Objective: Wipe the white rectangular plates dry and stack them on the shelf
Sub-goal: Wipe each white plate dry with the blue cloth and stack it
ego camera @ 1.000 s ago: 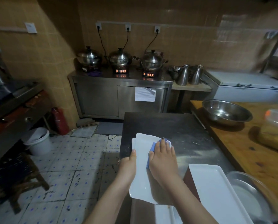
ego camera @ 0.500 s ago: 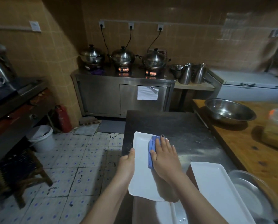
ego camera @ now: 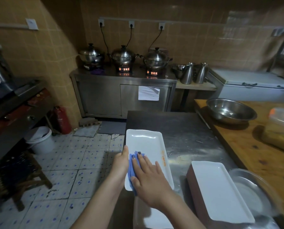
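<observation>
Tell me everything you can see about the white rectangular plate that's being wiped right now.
The white rectangular plate looks like glossy ceramic: long, shallow, raised rim, rounded corners, faint orange marks along its right rim. It points away from the person, over the left edge of the steel table. The left hand grips its left edge, thumb on the rim; the right hand presses a blue cloth flat onto its near-left part.

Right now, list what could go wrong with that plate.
The left hand grips the white rectangular plate by one long edge at the rim of the steel table, next to the tiled floor; a slip could drop it there.
The right hand presses the blue cloth flat on the near end, which might tip the plate.
The right forearm passes near the stack of white rectangular plates; it might nudge it.
</observation>
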{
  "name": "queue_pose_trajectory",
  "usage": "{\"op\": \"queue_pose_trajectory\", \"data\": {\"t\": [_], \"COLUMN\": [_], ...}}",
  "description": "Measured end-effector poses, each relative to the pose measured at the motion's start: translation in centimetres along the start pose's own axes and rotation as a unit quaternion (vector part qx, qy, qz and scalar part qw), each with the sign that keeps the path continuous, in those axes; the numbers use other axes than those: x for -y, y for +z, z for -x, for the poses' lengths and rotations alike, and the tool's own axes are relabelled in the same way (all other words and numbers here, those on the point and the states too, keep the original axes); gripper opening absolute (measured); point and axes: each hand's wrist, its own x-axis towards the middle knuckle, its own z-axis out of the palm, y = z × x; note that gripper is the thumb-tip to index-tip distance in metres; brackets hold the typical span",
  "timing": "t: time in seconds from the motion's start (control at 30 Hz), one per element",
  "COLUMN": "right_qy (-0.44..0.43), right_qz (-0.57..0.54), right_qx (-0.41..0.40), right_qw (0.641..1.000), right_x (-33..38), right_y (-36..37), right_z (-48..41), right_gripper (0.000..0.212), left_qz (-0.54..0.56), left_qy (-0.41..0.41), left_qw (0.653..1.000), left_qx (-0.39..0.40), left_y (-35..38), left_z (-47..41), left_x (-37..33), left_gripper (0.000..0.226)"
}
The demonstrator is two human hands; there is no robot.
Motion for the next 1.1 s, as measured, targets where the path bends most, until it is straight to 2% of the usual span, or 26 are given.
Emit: {"op": "queue_pose_trajectory", "data": {"t": [0.2, 0.33, 0.4, 0.5, 0.6, 0.73, 0.9, 1.0, 1.1], "right_qy": [0.095, 0.151, 0.147, 0.100, 0.073, 0.060, 0.126, 0.136, 0.090], "right_qz": [0.073, 0.073, 0.059, 0.022, -0.012, 0.040, 0.074, 0.076, 0.051], "right_qx": [-0.006, -0.071, -0.068, -0.016, 0.017, -0.038, -0.103, -0.101, -0.077], "right_qw": [0.993, 0.983, 0.985, 0.995, 0.997, 0.997, 0.984, 0.983, 0.992], "right_x": [-4.2, -5.2, -5.1, -4.2, -3.2, -3.3, -5.4, -5.4, -3.7], "right_y": [-0.1, -0.6, -0.5, 0.8, 1.8, 0.7, -0.8, -0.2, 1.1], "right_z": [0.3, -1.1, -1.1, 0.1, 0.6, -1.4, -2.6, -1.7, -0.7], "right_gripper": [0.058, 0.057, 0.057, 0.059, 0.060, 0.059, 0.057, 0.057, 0.058], "left_qz": [0.002, 0.005, 0.006, 0.000, -0.007, -0.011, -0.010, -0.013, -0.004], "left_qy": [0.006, -0.007, -0.012, -0.012, -0.013, -0.007, 0.016, 0.012, -0.004], "left_qw": [1.000, 1.000, 1.000, 1.000, 1.000, 1.000, 1.000, 1.000, 1.000], "left_qx": [-0.002, 0.018, 0.010, -0.014, 0.001, 0.020, 0.022, 0.012, 0.011], "left_y": [-0.3, 0.7, 0.7, 0.1, 0.4, 1.5, 0.7, 0.2, 0.2], "left_z": [0.6, 1.4, 1.5, 1.1, 1.0, 1.4, 1.6, 1.6, 1.4], "left_x": [0.7, 1.4, 1.3, 0.8, 0.7, 1.2, 1.3, 0.8, 0.5], "left_gripper": [0.047, 0.046, 0.046, 0.047, 0.047, 0.041, 0.046, 0.046, 0.046]}}
